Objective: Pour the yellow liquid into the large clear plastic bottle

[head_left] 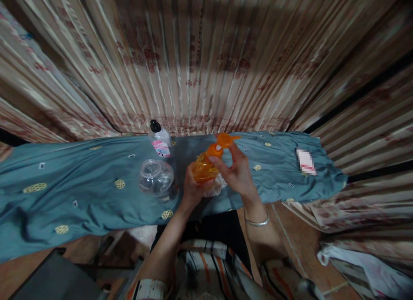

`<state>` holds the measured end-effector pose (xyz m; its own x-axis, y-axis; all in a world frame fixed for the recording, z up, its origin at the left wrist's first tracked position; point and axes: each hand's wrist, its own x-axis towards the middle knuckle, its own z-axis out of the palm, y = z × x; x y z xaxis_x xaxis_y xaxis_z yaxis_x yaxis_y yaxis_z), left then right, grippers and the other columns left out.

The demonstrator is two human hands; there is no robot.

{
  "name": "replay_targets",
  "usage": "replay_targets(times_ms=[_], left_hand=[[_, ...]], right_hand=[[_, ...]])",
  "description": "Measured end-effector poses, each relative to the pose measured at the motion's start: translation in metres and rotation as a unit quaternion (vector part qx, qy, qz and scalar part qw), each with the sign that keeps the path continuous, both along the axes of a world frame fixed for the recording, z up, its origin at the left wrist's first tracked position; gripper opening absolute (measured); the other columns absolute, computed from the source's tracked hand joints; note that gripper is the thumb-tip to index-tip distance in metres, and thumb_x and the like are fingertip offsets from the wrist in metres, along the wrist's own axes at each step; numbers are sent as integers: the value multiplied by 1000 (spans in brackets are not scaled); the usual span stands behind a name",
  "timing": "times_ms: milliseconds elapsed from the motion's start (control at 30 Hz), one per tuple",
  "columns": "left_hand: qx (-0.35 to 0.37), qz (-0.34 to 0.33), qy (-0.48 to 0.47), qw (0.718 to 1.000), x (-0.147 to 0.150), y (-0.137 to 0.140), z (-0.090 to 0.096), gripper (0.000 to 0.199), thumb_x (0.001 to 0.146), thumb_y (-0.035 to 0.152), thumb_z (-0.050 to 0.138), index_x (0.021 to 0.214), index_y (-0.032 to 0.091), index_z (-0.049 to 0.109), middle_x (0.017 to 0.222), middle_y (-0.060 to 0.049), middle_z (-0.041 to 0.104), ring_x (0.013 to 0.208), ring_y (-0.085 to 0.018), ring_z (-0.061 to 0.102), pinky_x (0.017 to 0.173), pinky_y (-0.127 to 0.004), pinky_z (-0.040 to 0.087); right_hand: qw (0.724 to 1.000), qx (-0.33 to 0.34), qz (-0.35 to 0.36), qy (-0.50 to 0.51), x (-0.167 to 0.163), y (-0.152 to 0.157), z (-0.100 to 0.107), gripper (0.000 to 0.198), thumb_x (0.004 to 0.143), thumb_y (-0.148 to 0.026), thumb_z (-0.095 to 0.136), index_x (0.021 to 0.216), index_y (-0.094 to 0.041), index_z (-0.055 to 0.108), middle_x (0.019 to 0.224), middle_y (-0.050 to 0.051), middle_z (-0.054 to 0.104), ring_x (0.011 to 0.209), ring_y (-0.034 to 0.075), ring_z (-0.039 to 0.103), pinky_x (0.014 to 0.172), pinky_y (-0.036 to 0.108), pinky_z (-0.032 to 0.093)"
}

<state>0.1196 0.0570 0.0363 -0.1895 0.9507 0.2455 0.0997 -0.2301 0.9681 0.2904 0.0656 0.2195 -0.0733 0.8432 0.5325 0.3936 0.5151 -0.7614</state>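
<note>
An orange see-through pump bottle (pixel 204 169) is held over the middle of the cloth, tilted a little to the right. My left hand (pixel 192 189) wraps around its body. With thumb and fingers, my right hand (pixel 238 173) grips the orange pump top (pixel 225 140) near its collar; the spout points right. White crumpled paper or cloth (pixel 215 187) shows beneath the bottle, and I cannot tell whether a hand holds it. To the left stands a clear empty-looking plastic jar (pixel 157 179). Behind that jar is a clear bottle with a black cap and pink label (pixel 161 142).
A teal patterned cloth (pixel 97 179) covers the long table. A blurred white and pink item (pixel 306 162) lies at its right end. Pleated curtains (pixel 206 63) hang behind and at both sides. A dark grey object (pixel 54 278) stands below at the left.
</note>
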Motion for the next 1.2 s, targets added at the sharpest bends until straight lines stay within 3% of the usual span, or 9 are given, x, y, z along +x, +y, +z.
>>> replay_targets(times_ms=[200, 333, 500, 700, 900, 1033, 1200], left_hand=[[-8, -7, -17, 1000, 1, 1, 4, 76, 104, 63, 104, 160, 21, 74, 155, -17, 77, 137, -36, 80, 121, -62, 74], [-22, -5, -30, 999, 3, 1, 7, 74, 104, 58, 105, 160, 21, 74, 159, -17, 76, 139, -37, 79, 120, -62, 75], [-38, -7, -38, 999, 3, 2, 10, 70, 105, 52, 105, 161, 21, 74, 157, -16, 77, 142, -37, 79, 127, -65, 73], [-49, -5, -43, 998, 2, 3, 13, 68, 106, 49, 105, 160, 21, 74, 156, -16, 78, 140, -37, 80, 125, -64, 73], [-48, -4, -44, 998, 1, 2, 19, 66, 104, 47, 106, 156, 20, 76, 152, -15, 78, 139, -36, 80, 126, -64, 72], [-46, -6, -45, 998, 1, 2, 20, 66, 104, 47, 106, 155, 21, 76, 152, -15, 78, 139, -36, 79, 126, -64, 72], [-36, -13, -54, 998, 3, 1, 17, 65, 106, 51, 104, 155, 21, 75, 149, -14, 79, 132, -34, 81, 118, -59, 76]], right_hand=[[986, 40, 69, 143, 6, 7, 28, 50, 114, -75, 96, 134, -32, 80, 123, 4, 91, 113, 27, 91, 107, 43, 78], [982, 32, 115, 147, 13, 24, 55, 58, 107, -83, 101, 126, -33, 80, 112, 0, 89, 102, 23, 91, 95, 38, 80], [982, 34, 125, 140, 21, 38, 83, 61, 107, -90, 98, 129, -37, 78, 122, 1, 91, 124, 31, 94, 105, 48, 85], [995, 39, 71, 60, 18, 17, 99, 58, 113, -90, 90, 145, -43, 78, 149, 6, 91, 152, 39, 88, 120, 58, 83], [996, 71, 22, 58, 24, 9, 102, 64, 112, -97, 84, 146, -44, 77, 143, 9, 90, 158, 45, 84, 119, 68, 82], [991, 103, 15, 84, 28, 10, 100, 63, 112, -96, 86, 141, -41, 77, 136, 6, 91, 144, 41, 91, 114, 63, 84], [977, 177, 3, 123, 40, 12, 107, 46, 114, -76, 97, 126, -37, 77, 121, 3, 88, 103, 28, 92, 94, 50, 81]])
